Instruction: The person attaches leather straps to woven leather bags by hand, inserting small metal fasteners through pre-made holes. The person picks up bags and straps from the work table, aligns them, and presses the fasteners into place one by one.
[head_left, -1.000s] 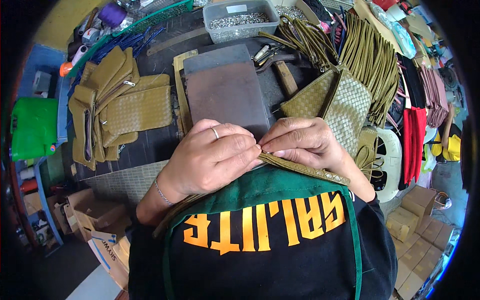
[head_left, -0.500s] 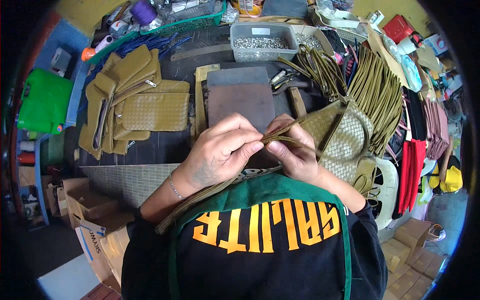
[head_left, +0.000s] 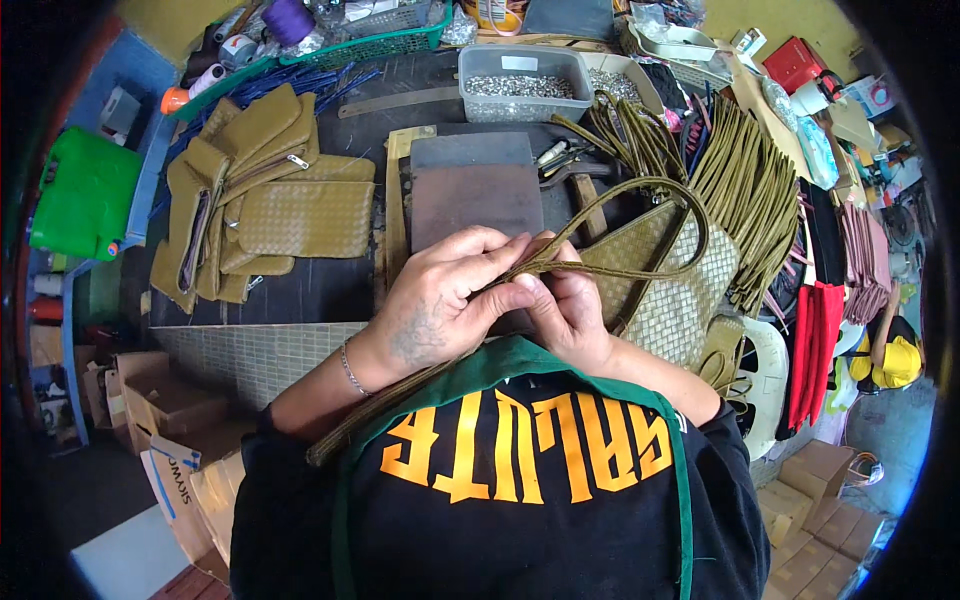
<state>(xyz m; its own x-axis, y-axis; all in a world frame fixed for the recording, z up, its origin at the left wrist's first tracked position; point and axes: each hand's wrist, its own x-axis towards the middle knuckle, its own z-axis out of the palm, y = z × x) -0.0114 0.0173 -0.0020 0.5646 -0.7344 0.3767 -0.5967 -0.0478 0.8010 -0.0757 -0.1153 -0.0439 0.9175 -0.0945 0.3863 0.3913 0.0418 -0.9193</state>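
A long, thin olive-brown strap [head_left: 640, 272] is pinched between both hands in front of my chest. My left hand [head_left: 440, 300] grips it with thumb and fingers, and the strap's other end trails down along my left forearm. Beside it, my right hand [head_left: 572, 305] is closed on the strap too, thumb tip almost meeting the left thumb. From between the fingers the strap bends into a wide loop to the right. Behind this loop lies an olive woven-pattern bag [head_left: 690, 305]. The fingers hide the exact spot where the strap's lengths meet.
Olive zippered pouches [head_left: 305, 220] are piled on the dark table at left. A flat board [head_left: 478, 200] lies ahead of my hands. Beyond it stands a clear tub of small metal pieces [head_left: 525, 88]. Many olive straps [head_left: 745, 190] are bundled at right, near a white plastic chair [head_left: 765, 380].
The strap now opens into a large loop right of my hands, where short lengths were bunched before. My right fingers have shifted slightly left, closer to my left hand.
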